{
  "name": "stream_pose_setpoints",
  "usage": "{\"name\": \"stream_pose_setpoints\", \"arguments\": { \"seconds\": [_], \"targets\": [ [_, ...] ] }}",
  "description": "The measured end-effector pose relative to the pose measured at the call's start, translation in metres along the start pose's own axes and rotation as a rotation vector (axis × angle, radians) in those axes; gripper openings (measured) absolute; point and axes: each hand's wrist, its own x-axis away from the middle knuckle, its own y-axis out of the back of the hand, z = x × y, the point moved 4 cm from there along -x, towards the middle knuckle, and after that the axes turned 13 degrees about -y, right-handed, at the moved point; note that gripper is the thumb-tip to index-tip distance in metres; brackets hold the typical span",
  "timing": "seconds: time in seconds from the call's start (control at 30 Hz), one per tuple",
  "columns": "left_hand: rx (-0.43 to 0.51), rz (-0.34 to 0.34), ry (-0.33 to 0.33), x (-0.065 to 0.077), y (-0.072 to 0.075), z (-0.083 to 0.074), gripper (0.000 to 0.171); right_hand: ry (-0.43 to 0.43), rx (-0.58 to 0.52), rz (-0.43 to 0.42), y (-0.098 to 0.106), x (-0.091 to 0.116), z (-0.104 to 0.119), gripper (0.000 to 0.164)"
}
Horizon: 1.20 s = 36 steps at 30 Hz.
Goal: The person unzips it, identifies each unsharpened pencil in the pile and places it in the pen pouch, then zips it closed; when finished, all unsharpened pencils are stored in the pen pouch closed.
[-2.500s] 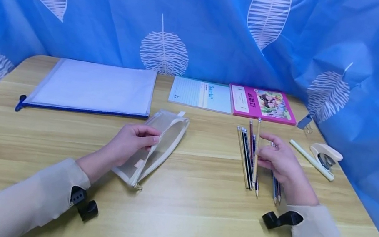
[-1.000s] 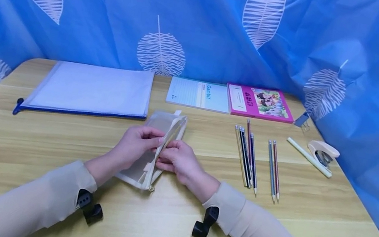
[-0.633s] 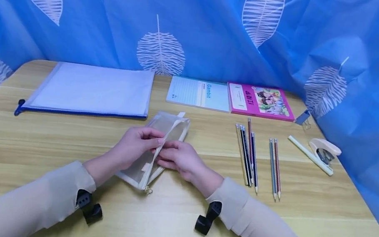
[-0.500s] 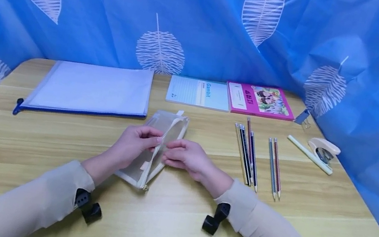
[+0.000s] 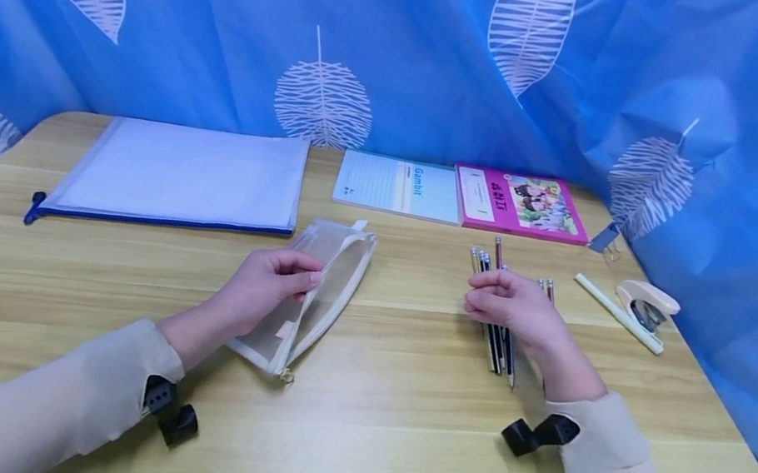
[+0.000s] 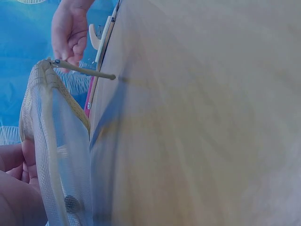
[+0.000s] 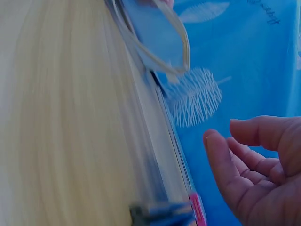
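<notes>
A translucent mesh zip pouch (image 5: 261, 341) with a cream border lies left of centre in the head view, its mouth spread. My left hand (image 5: 267, 284) pinches the near edge of that mouth between thumb and fingers. Over a loose bunch of pencils (image 5: 497, 352) hovers my right hand (image 5: 525, 311), partly covering them. In the right wrist view its thumb and index finger are apart with nothing between them. Two more pencils (image 5: 550, 288) show only their tops behind the right hand. A small dark spot shows through the mesh in the left wrist view.
A white zip folder (image 5: 184, 177) with a blue edge lies at the back left. A pale blue notebook (image 5: 388, 185) and a pink book (image 5: 529, 205) lie along the back. On the right are a blue binder clip (image 5: 604, 237), a pale green pen (image 5: 617, 312) and a cream hole punch (image 5: 648, 299).
My right hand carried a gold pencil from the bunch into the pouch, came out without it, and moved back right over the pencils. The left hand stays on the pouch's edge.
</notes>
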Motion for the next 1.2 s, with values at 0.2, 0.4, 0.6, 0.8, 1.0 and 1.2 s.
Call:
{"name": "stream_pose_setpoints", "arguments": {
  "seconds": [0.2, 0.4, 0.6, 0.8, 1.0, 1.2],
  "targets": [
    [-0.003, -0.001, 0.000, 0.001, 0.001, -0.002, 0.028, -0.020, 0.255, -0.128, 0.018, 0.002, -0.010, 0.035],
    [-0.008, -0.005, 0.005, 0.001, 0.002, -0.001, 0.028, -0.013, 0.463, -0.237, 0.026, 0.000, -0.017, 0.033],
    [-0.023, -0.001, 0.015, 0.001, 0.003, 0.000, 0.027, -0.006, 0.619, -0.301, 0.029, -0.003, -0.017, 0.033],
    [-0.039, 0.009, 0.029, 0.002, 0.001, -0.001, 0.026, -0.024, 0.779, -0.311, 0.025, -0.005, -0.014, 0.036],
    [-0.040, 0.027, 0.023, 0.002, 0.000, 0.001, 0.026, -0.061, 0.845, -0.292, 0.022, -0.005, -0.009, 0.043],
    [-0.030, 0.028, 0.013, 0.002, -0.002, 0.002, 0.027, -0.128, 0.816, -0.272, 0.022, -0.003, -0.009, 0.048]
  ]
}}
